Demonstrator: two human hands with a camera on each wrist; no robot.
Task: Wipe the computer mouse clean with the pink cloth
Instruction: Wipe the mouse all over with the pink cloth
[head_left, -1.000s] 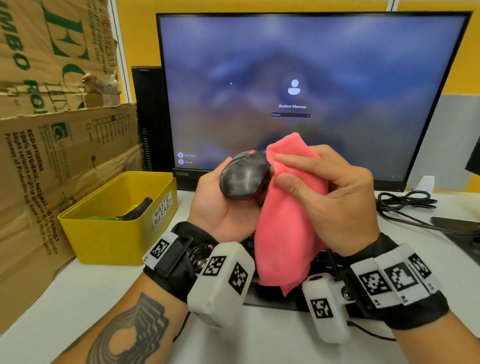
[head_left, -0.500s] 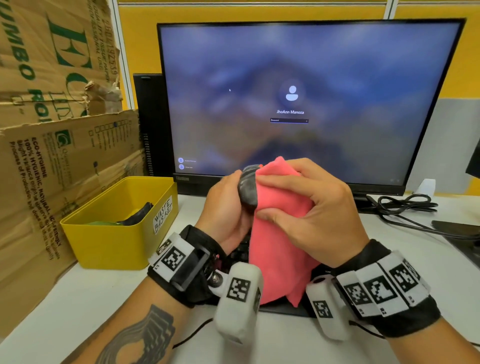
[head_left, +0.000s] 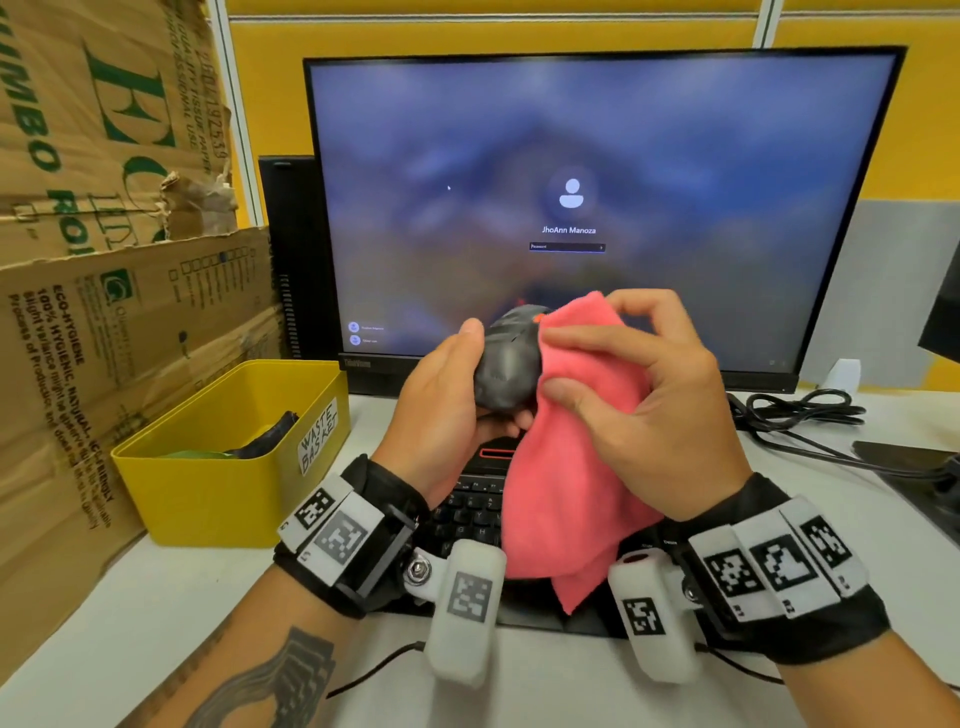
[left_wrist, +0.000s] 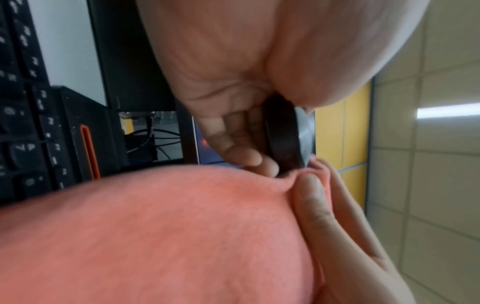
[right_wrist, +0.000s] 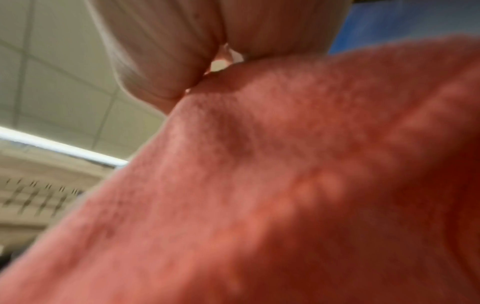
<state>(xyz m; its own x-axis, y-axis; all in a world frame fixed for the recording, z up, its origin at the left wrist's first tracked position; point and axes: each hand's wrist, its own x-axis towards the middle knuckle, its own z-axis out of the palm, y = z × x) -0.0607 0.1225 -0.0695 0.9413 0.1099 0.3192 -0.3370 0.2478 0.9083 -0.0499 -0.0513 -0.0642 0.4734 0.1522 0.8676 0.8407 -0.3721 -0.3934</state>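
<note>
My left hand (head_left: 447, 395) holds the computer mouse (head_left: 506, 364) up off the surface, in front of the lower edge of the monitor (head_left: 597, 171). The thumb lies along its left flank, and the left wrist view shows my other fingers (left_wrist: 241, 152) curled under its base. My right hand (head_left: 649, 410) has the pink cloth (head_left: 566, 467) bunched against the mouse's right side; the fingers press the fabric on from the top and side, and the rest of the cloth hangs down over the keyboard (head_left: 467, 514). The right wrist view is almost all blurred cloth, so I cannot tell how much of the mouse is covered on the far side.

I judge I am partway through the wipe, with the left half of the shell bare and not yet under the cloth.

What could go wrong: my left hold is a light one on a smooth, rounded shell, and a hard push from the right could squeeze the mouse out toward the left and drop it onto the surface near the yellow waste basket (head_left: 228, 457). The hanging tail of cloth may drag across the keys and press some. Pressing over the buttons or wheel may click into the login screen. If I keep rubbing one patch, the left flank and underside stay dirty.
</note>
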